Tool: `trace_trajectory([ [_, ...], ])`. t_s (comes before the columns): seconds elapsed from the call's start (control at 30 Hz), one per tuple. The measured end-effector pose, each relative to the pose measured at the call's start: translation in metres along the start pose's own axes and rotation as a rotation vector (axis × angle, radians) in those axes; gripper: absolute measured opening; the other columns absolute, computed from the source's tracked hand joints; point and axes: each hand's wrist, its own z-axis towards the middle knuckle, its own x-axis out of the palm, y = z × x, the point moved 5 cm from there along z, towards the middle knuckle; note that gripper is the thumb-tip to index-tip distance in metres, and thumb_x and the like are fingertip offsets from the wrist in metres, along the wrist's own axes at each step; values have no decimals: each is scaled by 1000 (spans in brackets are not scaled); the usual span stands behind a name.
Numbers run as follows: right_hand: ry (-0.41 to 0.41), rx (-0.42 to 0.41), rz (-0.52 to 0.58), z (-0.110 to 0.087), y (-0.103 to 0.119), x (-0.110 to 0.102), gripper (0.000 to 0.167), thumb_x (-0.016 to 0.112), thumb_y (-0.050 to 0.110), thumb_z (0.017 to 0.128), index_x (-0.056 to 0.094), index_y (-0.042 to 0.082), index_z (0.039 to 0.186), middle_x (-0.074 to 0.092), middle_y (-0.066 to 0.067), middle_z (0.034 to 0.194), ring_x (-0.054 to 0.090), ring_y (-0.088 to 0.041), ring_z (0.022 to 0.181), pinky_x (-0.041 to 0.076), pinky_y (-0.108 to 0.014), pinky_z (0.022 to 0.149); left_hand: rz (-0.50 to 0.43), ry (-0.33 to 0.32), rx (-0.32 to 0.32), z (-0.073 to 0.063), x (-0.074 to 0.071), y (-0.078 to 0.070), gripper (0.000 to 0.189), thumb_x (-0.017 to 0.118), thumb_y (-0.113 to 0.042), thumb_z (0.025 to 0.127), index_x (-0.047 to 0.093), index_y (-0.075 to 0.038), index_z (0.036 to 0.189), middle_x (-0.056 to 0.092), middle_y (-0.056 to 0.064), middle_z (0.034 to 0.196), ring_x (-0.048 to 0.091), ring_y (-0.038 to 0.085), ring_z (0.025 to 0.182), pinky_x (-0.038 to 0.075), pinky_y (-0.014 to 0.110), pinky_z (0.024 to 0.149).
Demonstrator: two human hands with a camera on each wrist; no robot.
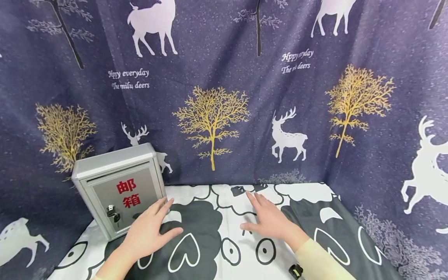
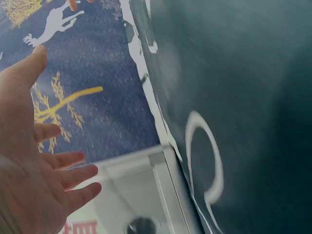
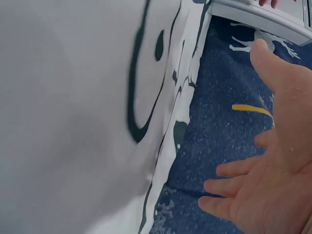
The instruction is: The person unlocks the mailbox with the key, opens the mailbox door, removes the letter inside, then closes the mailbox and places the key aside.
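Observation:
A silver metal mailbox [image 1: 120,190] with red characters stands at the left of the table. Its door carries a lock with a key [image 1: 113,214] hanging from it, and a slot runs along the top of the front. My left hand [image 1: 148,229] is held out just in front of the mailbox's right side, fingers extended, thumb apart, holding nothing. In the left wrist view the mailbox [image 2: 136,185] shows behind the fingers. My right hand [image 1: 269,217] hovers over the middle right of the table, fingers extended and nothing in it.
A black-and-white cartoon-print cloth [image 1: 196,229] covers the table. Behind it hangs a dark blue curtain [image 1: 224,58] printed with deer and trees, which also runs along the right side. A small black device [image 1: 296,271] sits at the right wrist.

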Motion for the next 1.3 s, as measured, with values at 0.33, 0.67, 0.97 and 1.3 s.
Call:
trace_trajectory([
  [0.33, -19, -48, 81, 31, 26, 7, 107, 71, 70, 101, 23, 14, 179, 38, -24, 175, 40, -46, 159, 38, -65, 126, -54, -68, -67, -24, -20, 32, 88, 83, -64, 95, 59, -11, 160, 62, 16, 155, 71, 44, 123, 61, 67, 87],
  [0.67, 9, -74, 172, 56, 58, 20, 102, 67, 69, 105, 23, 15, 179, 40, -15, 177, 44, -40, 158, 44, -61, 123, -118, -210, -120, -42, -35, 61, 64, 92, -38, 94, 70, -13, 148, 75, 4, 132, 74, 32, 116, 62, 55, 84],
  [0.97, 37, -128, 203, 80, 93, 31, 100, 65, 70, 106, 24, 16, 179, 36, -8, 179, 42, -31, 161, 43, -53, 126, -297, -170, -203, -52, -52, 76, 29, 85, -23, 102, 81, -14, 129, 83, -6, 107, 71, -4, 93, 59, 19, 72],
  [1.3, 37, -149, 188, 104, 118, 38, 99, 65, 70, 105, 25, 19, 179, 38, -5, 179, 42, -32, 161, 43, -52, 126, -351, -65, -352, -68, -57, 98, 25, 77, -29, 109, 82, -10, 125, 81, -8, 92, 73, 6, 74, 55, 27, 61],
])
